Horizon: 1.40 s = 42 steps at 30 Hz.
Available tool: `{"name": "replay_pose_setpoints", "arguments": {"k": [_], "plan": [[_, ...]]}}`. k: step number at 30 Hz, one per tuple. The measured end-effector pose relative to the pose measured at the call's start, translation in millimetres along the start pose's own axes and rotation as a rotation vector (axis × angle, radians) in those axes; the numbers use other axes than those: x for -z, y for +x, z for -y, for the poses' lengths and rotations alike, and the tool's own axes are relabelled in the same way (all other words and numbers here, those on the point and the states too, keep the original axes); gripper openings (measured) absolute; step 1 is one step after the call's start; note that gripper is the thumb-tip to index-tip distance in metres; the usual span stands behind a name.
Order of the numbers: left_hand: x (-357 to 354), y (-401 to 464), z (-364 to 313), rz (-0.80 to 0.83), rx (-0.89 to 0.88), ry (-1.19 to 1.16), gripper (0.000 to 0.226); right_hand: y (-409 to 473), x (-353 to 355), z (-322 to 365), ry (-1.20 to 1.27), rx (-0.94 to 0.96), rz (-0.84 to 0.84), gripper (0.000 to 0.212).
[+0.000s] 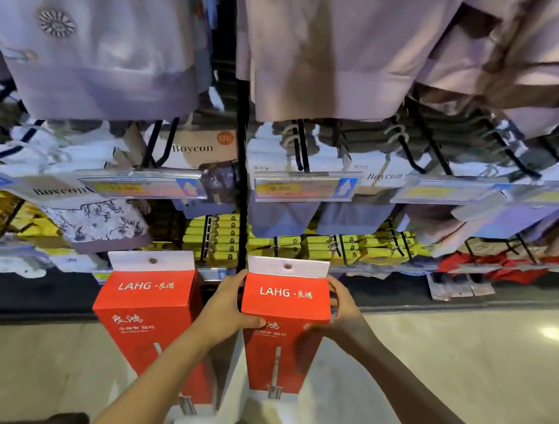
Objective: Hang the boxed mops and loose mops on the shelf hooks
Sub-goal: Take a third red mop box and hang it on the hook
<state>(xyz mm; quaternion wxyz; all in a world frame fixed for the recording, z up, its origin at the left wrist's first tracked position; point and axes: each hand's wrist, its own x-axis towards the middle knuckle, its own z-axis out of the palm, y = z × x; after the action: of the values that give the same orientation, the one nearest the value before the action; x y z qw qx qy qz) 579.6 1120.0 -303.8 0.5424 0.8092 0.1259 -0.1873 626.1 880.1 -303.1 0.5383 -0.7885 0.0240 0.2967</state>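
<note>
Shop shelf w/ hooks (301,149) above both hands. Left hand (227,308) & right hand (344,312) clasp the red box (284,307) btwn them; its hang hole (288,266) should be lined up w/ a hook tip.

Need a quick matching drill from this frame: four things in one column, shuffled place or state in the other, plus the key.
Things
1. right-hand red box
2. left-hand red box
3. yellow boxes
4. pink garments

Place or state
A. hanging along the top of the shelf
B. stacked on hooks in the middle rows
C. gripped by both hands, left hand and right hand
D. beside the held one, no hand on it

Pairs: 1-C, 2-D, 3-B, 4-A
</note>
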Motion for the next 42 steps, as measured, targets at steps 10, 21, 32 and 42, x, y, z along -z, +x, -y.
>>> {"name": "replay_pose_setpoints", "arguments": {"k": [10,21,32,42], "plan": [[-5,-39,4,0.088,0.057,0.095,0.099,-41,-3,-16,-0.105,-0.063,-0.002,0.095],[-16,-123,-45,0.049,-0.134,0.27,0.084,-156,15,13,-0.072,-0.009,-0.114,0.086],[-6,-222,-184,0.229,-0.337,0.146,0.085,-336,48,92,0.206,0.069,-0.385,0.096],[-41,-284,-284,0.428,-0.578,0.081,0.086,-467,74,113,0.298,0.203,-0.715,0.095]]}}
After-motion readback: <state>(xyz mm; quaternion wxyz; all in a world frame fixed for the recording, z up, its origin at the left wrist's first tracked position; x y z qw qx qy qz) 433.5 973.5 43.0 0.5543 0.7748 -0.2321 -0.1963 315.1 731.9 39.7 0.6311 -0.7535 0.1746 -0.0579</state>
